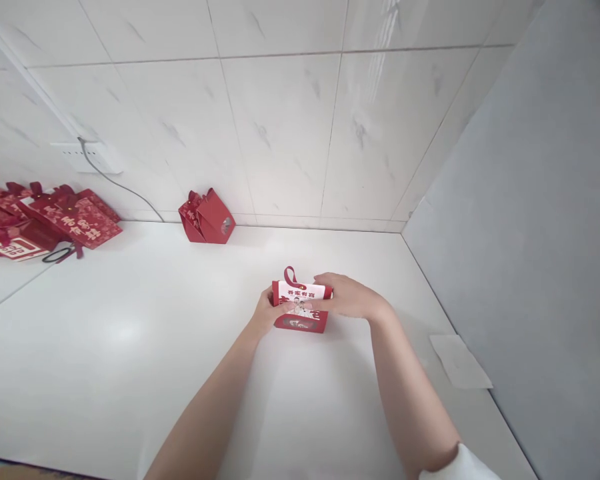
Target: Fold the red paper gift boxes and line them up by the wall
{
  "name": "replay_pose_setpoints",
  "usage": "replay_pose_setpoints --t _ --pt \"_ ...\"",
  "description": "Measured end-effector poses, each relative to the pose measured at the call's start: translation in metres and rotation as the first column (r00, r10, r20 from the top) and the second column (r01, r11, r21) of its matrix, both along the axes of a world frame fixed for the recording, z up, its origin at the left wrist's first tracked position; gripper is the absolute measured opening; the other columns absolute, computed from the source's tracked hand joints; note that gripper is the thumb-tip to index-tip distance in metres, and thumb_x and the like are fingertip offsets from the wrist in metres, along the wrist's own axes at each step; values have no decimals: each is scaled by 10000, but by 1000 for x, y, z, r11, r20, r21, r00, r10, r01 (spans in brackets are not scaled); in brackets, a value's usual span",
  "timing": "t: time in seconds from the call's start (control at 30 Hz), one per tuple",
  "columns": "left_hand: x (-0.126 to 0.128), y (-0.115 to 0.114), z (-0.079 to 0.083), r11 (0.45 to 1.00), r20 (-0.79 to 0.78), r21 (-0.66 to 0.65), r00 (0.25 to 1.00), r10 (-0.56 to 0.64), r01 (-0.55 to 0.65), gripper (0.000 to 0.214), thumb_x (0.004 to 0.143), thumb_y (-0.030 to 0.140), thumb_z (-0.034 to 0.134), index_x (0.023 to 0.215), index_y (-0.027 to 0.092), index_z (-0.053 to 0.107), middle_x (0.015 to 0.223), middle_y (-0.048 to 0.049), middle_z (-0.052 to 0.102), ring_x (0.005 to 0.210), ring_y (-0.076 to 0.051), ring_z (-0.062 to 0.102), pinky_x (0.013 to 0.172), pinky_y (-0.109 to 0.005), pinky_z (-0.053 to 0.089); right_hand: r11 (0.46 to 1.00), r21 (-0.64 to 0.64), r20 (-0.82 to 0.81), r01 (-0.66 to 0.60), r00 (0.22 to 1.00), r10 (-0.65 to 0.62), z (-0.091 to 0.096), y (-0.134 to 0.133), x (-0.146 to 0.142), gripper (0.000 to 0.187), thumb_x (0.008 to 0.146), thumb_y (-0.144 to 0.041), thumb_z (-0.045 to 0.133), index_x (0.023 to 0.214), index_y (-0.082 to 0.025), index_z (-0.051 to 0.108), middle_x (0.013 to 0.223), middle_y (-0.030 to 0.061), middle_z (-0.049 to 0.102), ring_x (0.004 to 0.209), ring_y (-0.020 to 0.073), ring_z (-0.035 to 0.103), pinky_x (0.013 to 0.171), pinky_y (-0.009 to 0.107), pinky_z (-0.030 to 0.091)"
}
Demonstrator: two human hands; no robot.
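Red-and-white gift box [301, 316] is standing on the white tabletop [130, 380], out in front of me and well apart from the tiled wall [280, 133]. From my end I am holding it with both hands: the left hand [266, 312] is gripping its left end, thumb lying across the front, and the right hand [349, 297] is wrapping over its right end from above, thumb pointing inward along the front. Both grips are closing around the box, and the two thumb tips are nearly meeting over the printed figures; I cannot tell how the fingers behind are sitting. A dark red ribbon loop [289, 274] is rising from the top, and a clear window [300, 325] is showing low on the front.

Further back, I am seeing two red boxes [213, 217] leaning together near the wall. At far left, a pile of red packages [80, 217] is lying beside a black loop-shaped item [57, 255], and a grey cable [125, 190] is hanging from the socket plate [87, 158]. On my right, a white sheet [461, 362] is lying against the grey panel [530, 233].
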State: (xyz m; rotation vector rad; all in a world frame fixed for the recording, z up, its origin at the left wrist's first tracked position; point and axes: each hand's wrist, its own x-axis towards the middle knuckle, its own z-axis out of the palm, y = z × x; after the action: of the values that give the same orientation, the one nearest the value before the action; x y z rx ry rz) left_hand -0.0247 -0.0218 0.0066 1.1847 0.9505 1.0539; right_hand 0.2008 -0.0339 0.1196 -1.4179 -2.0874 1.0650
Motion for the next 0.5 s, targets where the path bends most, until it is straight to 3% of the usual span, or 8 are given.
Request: replay_pose_setpoints --t 0.07,0.13,0.23,0.3,0.5 --pt "-1 0 1 1000 -5 4 1000 10 -10 481 599 332 840 989 118 657 916 -98 734 838 -275 702 766 -386 563 992 124 -121 -1 992 17 7 -4 -4 375 822 -492 645 1134 -285 633 1212 46 648 1073 235 630 785 321 528" --pt "-1 0 2 1000 -7 14 1000 12 -12 463 595 327 840 968 118 660 890 -86 734 815 -262 702 750 -372 562 966 258 -217 16 975 42 12 -8 -12 286 895 -421 576 1149 -300 626 1269 39 617 1184 226 577 885 346 511" --pt "0 -1 7 1000 -30 27 1000 -4 5 459 611 332 830 986 124 667 890 -81 735 834 -267 703 751 -368 558 928 371 -172 -18 981 88 14 -11 -26 219 922 -340 548 1098 -285 667 1262 56 622 1167 241 586 923 397 501" --pt "0 -1 10 999 -50 34 999 -11 12 470 619 332 824 1014 130 669 918 -82 735 870 -275 701 769 -372 556 934 353 -163 -50 980 114 12 -13 -32 252 923 -323 544 1147 -286 653 1262 62 625 1096 238 621 882 405 527" --pt "-1 0 7 1000 -39 25 999 7 -6 450 602 323 839 962 128 651 863 -64 725 816 -258 698 736 -361 556 984 166 -392 -63 911 124 17 -14 -22 343 908 -341 559 1248 -303 583 1323 42 586 1139 212 612 798 331 576"
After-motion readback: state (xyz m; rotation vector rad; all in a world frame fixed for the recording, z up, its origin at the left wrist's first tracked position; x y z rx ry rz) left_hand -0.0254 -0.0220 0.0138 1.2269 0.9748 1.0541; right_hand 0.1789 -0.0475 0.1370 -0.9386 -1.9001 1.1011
